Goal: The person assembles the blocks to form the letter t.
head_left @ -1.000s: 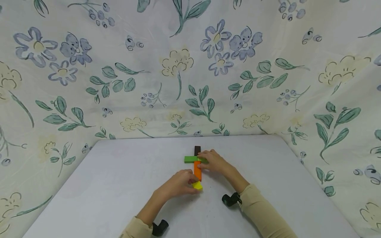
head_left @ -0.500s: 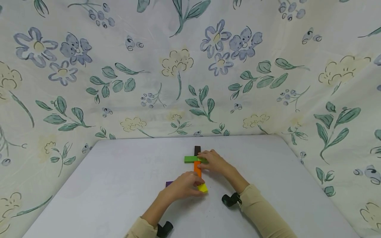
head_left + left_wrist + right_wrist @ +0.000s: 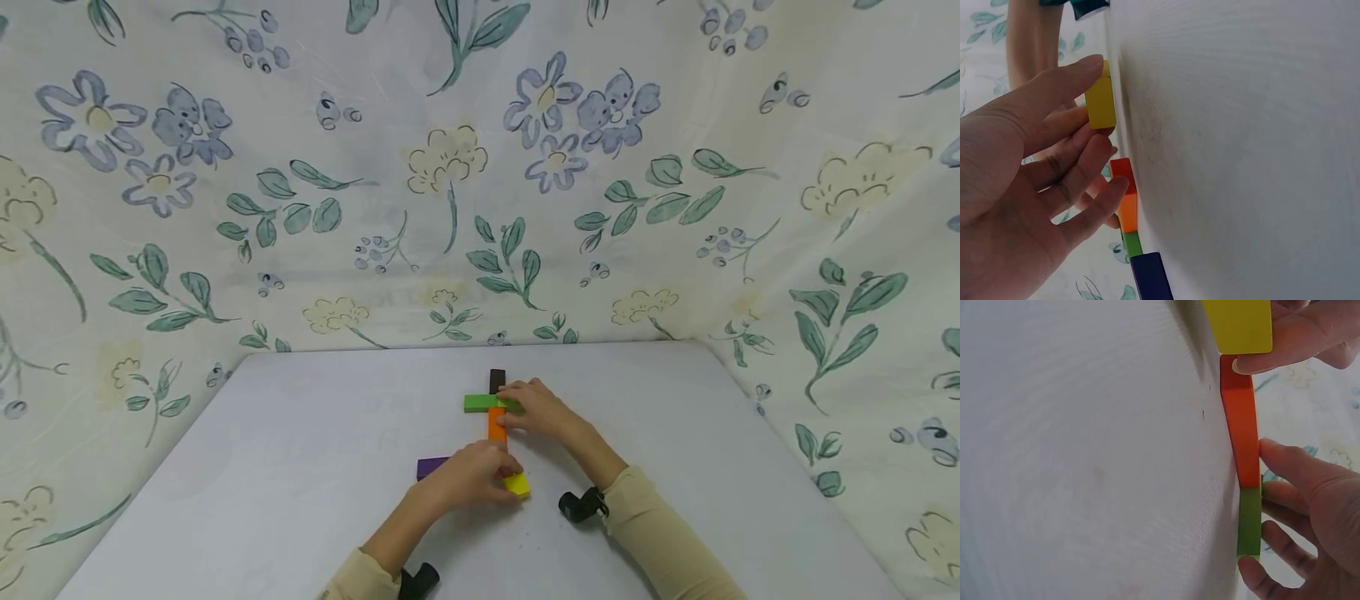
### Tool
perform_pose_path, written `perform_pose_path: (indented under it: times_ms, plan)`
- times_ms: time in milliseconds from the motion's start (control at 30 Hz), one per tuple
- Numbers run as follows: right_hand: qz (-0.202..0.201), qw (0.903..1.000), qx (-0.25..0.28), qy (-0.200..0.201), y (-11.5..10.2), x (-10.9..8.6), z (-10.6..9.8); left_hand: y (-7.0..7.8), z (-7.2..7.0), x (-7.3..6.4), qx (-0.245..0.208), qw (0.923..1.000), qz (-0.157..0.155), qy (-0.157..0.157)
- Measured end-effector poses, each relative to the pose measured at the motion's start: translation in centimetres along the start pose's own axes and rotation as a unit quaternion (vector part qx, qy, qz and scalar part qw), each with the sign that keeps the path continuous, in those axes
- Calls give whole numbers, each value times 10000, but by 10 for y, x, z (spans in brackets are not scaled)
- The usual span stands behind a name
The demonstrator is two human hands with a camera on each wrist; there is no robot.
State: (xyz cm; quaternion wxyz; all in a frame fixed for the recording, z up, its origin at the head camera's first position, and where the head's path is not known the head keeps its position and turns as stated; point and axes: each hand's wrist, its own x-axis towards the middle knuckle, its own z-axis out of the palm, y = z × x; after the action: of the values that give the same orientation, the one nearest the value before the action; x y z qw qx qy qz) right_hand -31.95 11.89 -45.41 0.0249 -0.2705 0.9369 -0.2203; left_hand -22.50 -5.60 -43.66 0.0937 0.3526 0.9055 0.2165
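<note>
A yellow block (image 3: 1101, 103) is pinched between thumb and fingers of my left hand (image 3: 471, 479), just off the near end of the orange block (image 3: 497, 423). In the left wrist view another left fingertip overlaps the orange block. My right hand (image 3: 542, 408) rests on the green block (image 3: 478, 404), lying crosswise at the orange block's far end. In the right wrist view its thumb touches the orange block (image 3: 1242, 431), while its other fingers lie along the green block (image 3: 1249, 519). A black block (image 3: 497, 381) extends behind the green one.
A purple block (image 3: 431, 467) lies left of the orange one, partly hidden behind my left hand. All the blocks are on a white table (image 3: 322, 417). Behind it hangs a flowered cloth (image 3: 390, 208). Black wrist cameras (image 3: 581, 505) are on both arms.
My left hand has moved right and nearer with the yellow block, away from the orange block's end. The purple block has come into sight behind it. My right hand stays in place.
</note>
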Motion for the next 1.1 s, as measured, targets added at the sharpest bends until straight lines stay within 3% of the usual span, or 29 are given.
perform_pose_path:
  times_ms: [700,1100]
  plan:
    - [-88,9999,100,19,0,-2,-3,7,8,9,315,9995,38,2]
    - [-52,9999,94,-57,-3,-3,-4,6,3,9,552,9968,-419,385]
